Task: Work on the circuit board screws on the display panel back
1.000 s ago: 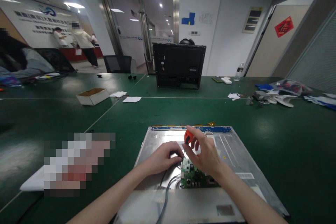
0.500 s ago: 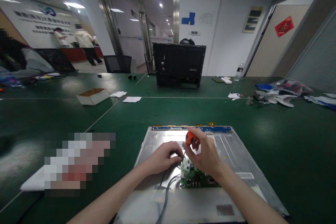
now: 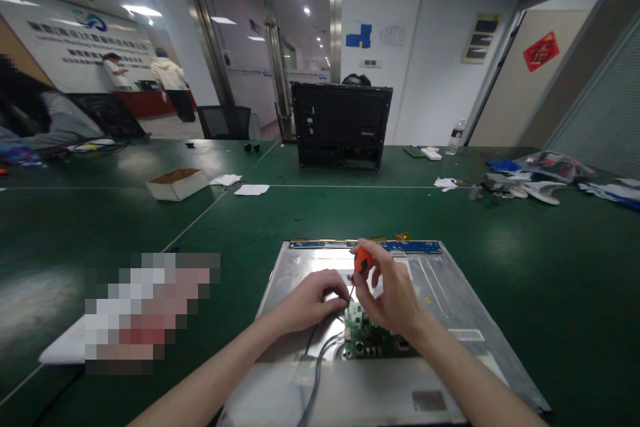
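A screwdriver (image 3: 363, 259) with an orange and black handle is gripped in my right hand (image 3: 393, 290). Its thin shaft points down to the upper left corner of a green circuit board (image 3: 367, 333). My left hand (image 3: 317, 297) is closed beside that corner, fingertips and thumb near the screwdriver's tip; what they pinch is hidden. The board lies on a silver metal display panel (image 3: 445, 300). Along the panel's far edge runs a narrow blue circuit strip (image 3: 420, 247). A dark cable (image 3: 317, 380) leads from the board's left side towards me.
On the green table (image 3: 225, 233) stand an open cardboard box (image 3: 177, 185) at left and a black monitor housing (image 3: 343, 125) at the back. Loose parts and bags (image 3: 550, 167) lie at right, near a bottle (image 3: 455, 138). A partly blurred-out white item (image 3: 65, 343) is at left.
The screwdriver's handle has turned slightly in my right hand, and those fingers have shifted a little. My left hand stays in place. In the background a person has moved slightly right.
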The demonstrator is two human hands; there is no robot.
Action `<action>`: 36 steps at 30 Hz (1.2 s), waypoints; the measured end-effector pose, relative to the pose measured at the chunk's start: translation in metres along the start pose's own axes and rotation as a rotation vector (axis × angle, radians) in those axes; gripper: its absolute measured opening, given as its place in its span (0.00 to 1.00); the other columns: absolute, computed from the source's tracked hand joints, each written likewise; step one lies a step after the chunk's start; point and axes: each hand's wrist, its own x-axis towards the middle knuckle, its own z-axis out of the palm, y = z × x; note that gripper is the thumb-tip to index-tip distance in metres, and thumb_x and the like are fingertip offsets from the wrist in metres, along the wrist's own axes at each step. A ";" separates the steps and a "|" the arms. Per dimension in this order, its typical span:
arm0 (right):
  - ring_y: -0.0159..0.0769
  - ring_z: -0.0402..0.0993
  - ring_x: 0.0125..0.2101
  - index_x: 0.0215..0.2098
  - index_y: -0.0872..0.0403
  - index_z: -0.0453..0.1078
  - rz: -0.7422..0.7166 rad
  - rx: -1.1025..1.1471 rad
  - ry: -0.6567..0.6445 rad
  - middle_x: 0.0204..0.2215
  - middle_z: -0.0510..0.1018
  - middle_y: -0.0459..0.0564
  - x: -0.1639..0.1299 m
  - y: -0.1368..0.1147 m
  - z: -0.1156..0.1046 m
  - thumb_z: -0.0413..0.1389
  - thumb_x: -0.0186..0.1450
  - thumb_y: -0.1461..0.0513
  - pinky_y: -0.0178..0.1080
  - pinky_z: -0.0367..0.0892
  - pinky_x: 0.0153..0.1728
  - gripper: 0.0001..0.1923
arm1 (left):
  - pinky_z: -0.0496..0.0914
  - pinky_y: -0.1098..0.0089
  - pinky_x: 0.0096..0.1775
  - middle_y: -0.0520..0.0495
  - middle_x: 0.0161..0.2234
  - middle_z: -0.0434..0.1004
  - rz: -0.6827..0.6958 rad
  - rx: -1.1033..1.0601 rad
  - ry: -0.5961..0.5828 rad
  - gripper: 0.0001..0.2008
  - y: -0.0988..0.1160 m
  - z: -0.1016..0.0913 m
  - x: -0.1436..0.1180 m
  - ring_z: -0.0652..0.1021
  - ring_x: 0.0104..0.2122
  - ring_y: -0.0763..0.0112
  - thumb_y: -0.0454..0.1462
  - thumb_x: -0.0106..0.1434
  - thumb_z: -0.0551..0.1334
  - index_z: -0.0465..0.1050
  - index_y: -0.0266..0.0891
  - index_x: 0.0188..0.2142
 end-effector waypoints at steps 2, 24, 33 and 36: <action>0.28 0.64 0.19 0.61 0.53 0.51 0.003 -0.004 0.009 0.36 0.75 0.50 0.000 -0.001 0.000 0.51 0.62 0.69 0.32 0.63 0.18 0.30 | 0.68 0.66 0.41 0.48 0.35 0.76 0.001 0.002 -0.002 0.04 0.000 0.000 0.000 0.74 0.36 0.65 0.35 0.62 0.61 0.74 0.38 0.35; 0.30 0.66 0.20 0.63 0.53 0.51 -0.008 -0.021 -0.009 0.29 0.73 0.46 0.000 -0.002 -0.001 0.51 0.65 0.67 0.33 0.63 0.18 0.29 | 0.68 0.67 0.41 0.48 0.34 0.76 0.005 -0.018 0.011 0.03 0.001 0.000 0.000 0.74 0.36 0.66 0.33 0.60 0.62 0.74 0.38 0.34; 0.28 0.65 0.20 0.63 0.49 0.51 -0.007 -0.036 0.015 0.31 0.73 0.45 -0.001 0.001 0.002 0.52 0.64 0.67 0.32 0.62 0.18 0.29 | 0.69 0.65 0.42 0.48 0.35 0.76 -0.010 -0.032 0.002 0.03 0.002 0.000 -0.001 0.75 0.37 0.65 0.33 0.61 0.61 0.73 0.38 0.35; 0.28 0.65 0.20 0.62 0.48 0.51 -0.015 -0.032 0.011 0.32 0.73 0.45 0.000 0.002 0.002 0.52 0.65 0.66 0.31 0.62 0.18 0.28 | 0.69 0.65 0.44 0.47 0.37 0.77 -0.016 -0.043 0.007 0.04 0.001 0.000 -0.002 0.75 0.38 0.64 0.33 0.60 0.61 0.74 0.38 0.36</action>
